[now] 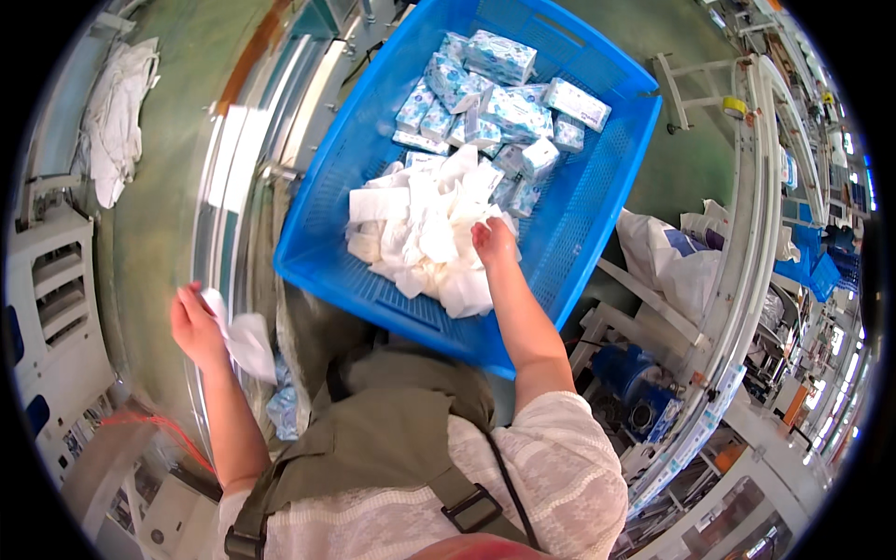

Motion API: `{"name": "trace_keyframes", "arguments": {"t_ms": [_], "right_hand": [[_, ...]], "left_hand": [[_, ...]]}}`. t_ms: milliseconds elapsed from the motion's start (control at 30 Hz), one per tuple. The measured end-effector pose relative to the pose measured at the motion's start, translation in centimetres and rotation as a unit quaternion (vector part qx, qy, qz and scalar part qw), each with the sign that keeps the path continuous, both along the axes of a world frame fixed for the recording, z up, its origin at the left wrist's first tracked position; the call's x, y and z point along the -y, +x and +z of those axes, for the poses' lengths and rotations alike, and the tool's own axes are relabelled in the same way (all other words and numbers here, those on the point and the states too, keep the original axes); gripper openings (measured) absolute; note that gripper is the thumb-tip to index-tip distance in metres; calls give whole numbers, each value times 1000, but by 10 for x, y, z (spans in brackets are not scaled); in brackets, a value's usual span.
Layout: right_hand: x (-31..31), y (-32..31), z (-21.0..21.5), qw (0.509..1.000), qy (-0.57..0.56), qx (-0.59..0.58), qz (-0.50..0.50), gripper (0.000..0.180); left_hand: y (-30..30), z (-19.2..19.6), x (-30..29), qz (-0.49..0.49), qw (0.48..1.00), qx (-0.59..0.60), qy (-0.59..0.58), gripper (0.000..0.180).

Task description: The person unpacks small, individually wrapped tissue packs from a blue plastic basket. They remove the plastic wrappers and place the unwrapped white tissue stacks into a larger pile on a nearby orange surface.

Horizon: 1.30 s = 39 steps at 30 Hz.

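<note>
A crumpled white cloth [119, 117] was draped at the upper left, with a pale, slotted cabinet [67, 280] nearer the lower edge and an orange cord [177, 434] beyond it. On the right, a bulging white sack [665, 257] lay between a blue motor [625, 373] and a yellow roll [735, 107] beside a curving metal rail [761, 196].

White lace top [551, 448]; olive straps [452, 483] (black buckles [245, 544]).
</note>
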State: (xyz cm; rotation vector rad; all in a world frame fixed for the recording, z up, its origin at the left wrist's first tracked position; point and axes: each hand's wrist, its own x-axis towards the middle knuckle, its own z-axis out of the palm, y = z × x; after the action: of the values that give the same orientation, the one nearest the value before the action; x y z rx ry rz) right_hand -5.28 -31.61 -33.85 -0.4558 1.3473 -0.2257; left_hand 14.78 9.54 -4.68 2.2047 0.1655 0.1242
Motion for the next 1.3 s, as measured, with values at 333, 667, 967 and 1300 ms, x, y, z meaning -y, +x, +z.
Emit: {"name": "trace_keyframes", "arguments": {"t_ms": [333,667,967,1300], "right_hand": [[202,165,-83,280,-748,-447,402,96],[40,150,65,690,-523,-141,480,88],[-105,35,221,861,-219,306,342,74],[-152,2,313,817,-334,308,355,73]], "left_hand": [[-44,-100,157,-578,708,-168,368,75],[-38,-105,172,-392,917,-67,19,85],[-50,-47,151,-286,818,-282,-412,73],[-85,62,111,-442,829,342,28,29]]}}
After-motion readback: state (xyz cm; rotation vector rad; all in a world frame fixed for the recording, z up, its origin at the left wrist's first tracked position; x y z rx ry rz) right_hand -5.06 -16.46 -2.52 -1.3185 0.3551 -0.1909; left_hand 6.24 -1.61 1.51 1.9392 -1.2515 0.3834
